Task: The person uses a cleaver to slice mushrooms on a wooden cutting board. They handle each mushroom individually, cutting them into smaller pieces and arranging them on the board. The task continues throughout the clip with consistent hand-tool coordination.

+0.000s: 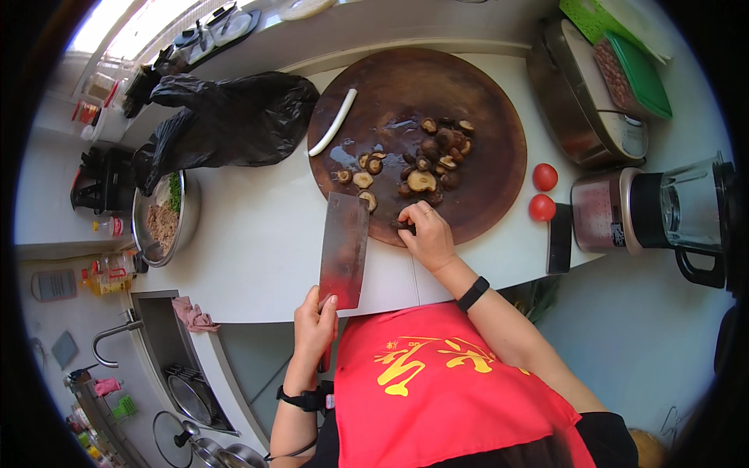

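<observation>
My left hand (316, 322) is closed round the handle of a cleaver (344, 251), whose broad blade points up towards the near left edge of a round wooden chopping board (485, 111). At the board's near edge my right hand (430, 234) pinches a dark mushroom (404, 224) between thumb and fingers. Beyond it lies a heap of brown shiitake-like mushrooms (430, 149), some showing pale undersides. Several more mushrooms (363, 179) form a smaller group to the left. A white piece of scallion stalk (335, 126) lies along the board's left side.
Left are a black plastic bag (234, 120) and a metal bowl (195, 216) with minced meat and chopped greens. Right are two tomatoes (545, 176), a dark phone (559, 240), a blender (643, 210) and a rice cooker (576, 93). A sink (169, 345) lies lower left.
</observation>
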`<action>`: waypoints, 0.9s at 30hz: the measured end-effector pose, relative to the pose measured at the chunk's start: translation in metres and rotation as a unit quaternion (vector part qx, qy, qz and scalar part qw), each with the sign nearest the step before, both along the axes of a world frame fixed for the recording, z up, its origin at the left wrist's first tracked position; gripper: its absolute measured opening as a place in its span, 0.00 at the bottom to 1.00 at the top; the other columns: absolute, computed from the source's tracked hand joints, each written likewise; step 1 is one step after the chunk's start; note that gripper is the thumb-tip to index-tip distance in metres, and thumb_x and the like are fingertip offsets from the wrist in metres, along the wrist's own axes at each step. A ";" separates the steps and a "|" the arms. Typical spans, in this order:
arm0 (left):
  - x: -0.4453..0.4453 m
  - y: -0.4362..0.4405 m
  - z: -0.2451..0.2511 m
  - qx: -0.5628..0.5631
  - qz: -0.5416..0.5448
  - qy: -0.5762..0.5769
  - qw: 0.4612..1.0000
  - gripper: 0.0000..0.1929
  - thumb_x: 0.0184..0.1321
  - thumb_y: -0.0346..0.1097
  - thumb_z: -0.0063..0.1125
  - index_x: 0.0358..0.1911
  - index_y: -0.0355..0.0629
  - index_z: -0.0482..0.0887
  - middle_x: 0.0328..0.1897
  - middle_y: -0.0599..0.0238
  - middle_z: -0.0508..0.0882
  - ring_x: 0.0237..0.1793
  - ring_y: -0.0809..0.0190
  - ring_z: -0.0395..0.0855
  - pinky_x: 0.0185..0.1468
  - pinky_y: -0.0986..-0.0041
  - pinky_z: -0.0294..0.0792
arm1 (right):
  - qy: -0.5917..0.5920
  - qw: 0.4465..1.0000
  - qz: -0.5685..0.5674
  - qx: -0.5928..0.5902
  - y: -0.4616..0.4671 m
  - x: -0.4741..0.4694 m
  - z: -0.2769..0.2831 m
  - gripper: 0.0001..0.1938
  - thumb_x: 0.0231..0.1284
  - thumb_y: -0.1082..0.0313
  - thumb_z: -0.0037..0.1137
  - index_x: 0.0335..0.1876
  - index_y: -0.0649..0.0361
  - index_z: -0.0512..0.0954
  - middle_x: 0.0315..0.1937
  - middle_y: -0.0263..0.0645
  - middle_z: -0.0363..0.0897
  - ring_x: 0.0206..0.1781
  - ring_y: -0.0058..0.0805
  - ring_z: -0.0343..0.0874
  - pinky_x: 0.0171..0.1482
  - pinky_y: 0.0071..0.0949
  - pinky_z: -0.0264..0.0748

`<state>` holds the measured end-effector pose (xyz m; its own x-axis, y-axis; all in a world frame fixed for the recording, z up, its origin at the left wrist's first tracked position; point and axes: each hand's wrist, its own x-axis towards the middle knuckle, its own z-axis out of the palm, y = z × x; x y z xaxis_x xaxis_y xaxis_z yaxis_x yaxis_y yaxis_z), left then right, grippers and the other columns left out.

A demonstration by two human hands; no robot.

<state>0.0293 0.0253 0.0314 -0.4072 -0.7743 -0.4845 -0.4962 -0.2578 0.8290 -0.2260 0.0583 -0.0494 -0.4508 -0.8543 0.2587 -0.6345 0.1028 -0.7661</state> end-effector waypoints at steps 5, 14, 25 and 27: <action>0.006 0.000 0.001 0.024 -0.009 0.002 1.000 0.06 0.72 0.32 0.50 0.40 0.37 0.74 0.14 0.71 0.74 0.12 0.74 0.67 0.17 0.78 0.59 | -0.059 0.996 0.059 0.005 0.008 0.003 0.004 0.16 0.50 0.70 0.70 0.46 0.57 0.80 0.33 0.38 0.77 0.34 0.37 0.78 0.38 0.34 0.77; 0.007 0.005 -0.008 0.108 -0.020 0.030 0.993 0.07 0.73 0.33 0.49 0.44 0.37 0.74 0.14 0.70 0.73 0.11 0.73 0.67 0.17 0.78 0.60 | 0.001 0.998 0.057 0.005 0.000 -0.012 0.009 0.07 0.54 0.71 0.66 0.38 0.60 0.82 0.35 0.40 0.81 0.38 0.40 0.81 0.41 0.35 0.78; 0.002 0.011 -0.023 0.093 -0.024 0.048 0.994 0.08 0.73 0.34 0.49 0.46 0.37 0.75 0.13 0.70 0.73 0.11 0.72 0.69 0.17 0.77 0.61 | 0.077 0.993 0.084 0.029 -0.006 -0.016 0.010 0.04 0.52 0.72 0.65 0.32 0.58 0.81 0.36 0.37 0.81 0.41 0.40 0.81 0.42 0.36 0.79; 0.004 0.010 -0.024 0.100 -0.027 0.049 0.993 0.08 0.73 0.35 0.49 0.47 0.37 0.75 0.13 0.70 0.73 0.11 0.72 0.69 0.17 0.77 0.61 | 0.091 0.992 0.083 0.035 -0.006 -0.015 0.013 0.04 0.52 0.71 0.65 0.33 0.58 0.81 0.35 0.37 0.81 0.41 0.40 0.81 0.42 0.36 0.79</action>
